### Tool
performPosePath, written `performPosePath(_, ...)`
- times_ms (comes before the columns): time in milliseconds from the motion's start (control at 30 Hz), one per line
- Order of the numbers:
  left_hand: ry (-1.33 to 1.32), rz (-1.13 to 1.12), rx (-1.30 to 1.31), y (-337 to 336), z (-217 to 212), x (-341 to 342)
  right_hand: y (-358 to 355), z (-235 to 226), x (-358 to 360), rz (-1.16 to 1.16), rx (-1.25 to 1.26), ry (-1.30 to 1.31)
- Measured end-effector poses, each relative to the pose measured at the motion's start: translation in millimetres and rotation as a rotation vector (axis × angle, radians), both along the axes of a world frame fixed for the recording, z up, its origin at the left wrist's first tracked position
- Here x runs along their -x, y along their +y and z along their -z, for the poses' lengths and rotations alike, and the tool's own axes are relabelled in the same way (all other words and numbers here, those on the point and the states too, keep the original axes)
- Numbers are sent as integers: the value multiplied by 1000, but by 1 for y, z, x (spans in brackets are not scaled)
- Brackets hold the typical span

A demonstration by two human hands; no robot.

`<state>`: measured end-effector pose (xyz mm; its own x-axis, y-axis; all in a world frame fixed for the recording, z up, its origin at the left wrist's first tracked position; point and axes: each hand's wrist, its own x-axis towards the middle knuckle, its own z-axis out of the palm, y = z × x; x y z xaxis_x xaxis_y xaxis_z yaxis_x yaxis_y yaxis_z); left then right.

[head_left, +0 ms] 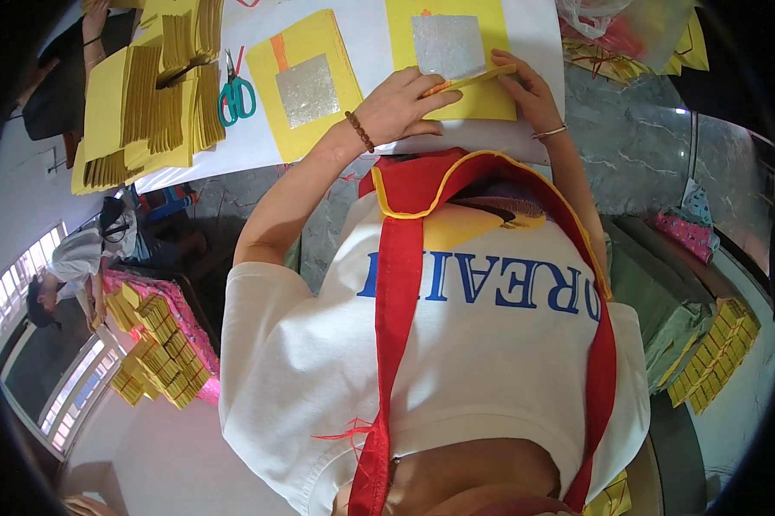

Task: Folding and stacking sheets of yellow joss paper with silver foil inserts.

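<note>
A sheet of yellow paper (pixel 482 78), its near edge folded up with an orange mark on it, is held between my two hands. My left hand (pixel 398 107), a brown bead bracelet on its wrist, closes on the left end of the fold. At the right end, my right hand (pixel 532 96) pinches the paper between thumb and fingers. Beneath lies a larger yellow sheet or stack (pixel 501 105) with a silver foil square (pixel 448 45). To the left rests another yellow sheet (pixel 329 39) with its own foil square (pixel 307 91).
Teal-handled scissors (pixel 237 99) lie on the white tabletop (pixel 258 150), beside tall stacks of folded yellow paper (pixel 147 95). A plastic bag (pixel 615 30) sits at the far right. Other people (pixel 82 258) are on the left, near more yellow bundles (pixel 164 344).
</note>
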<state>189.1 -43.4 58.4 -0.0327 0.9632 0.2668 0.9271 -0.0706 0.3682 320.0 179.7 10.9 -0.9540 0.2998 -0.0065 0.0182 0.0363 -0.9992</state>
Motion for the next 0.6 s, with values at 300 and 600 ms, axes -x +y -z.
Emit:
performPosePath(300,-87,37,8,0,5,9,1,0,-1,-21,-19,26)
performPosePath(600,-116,-39,-102,3,9,10,12,5,-2,-46,187,41)
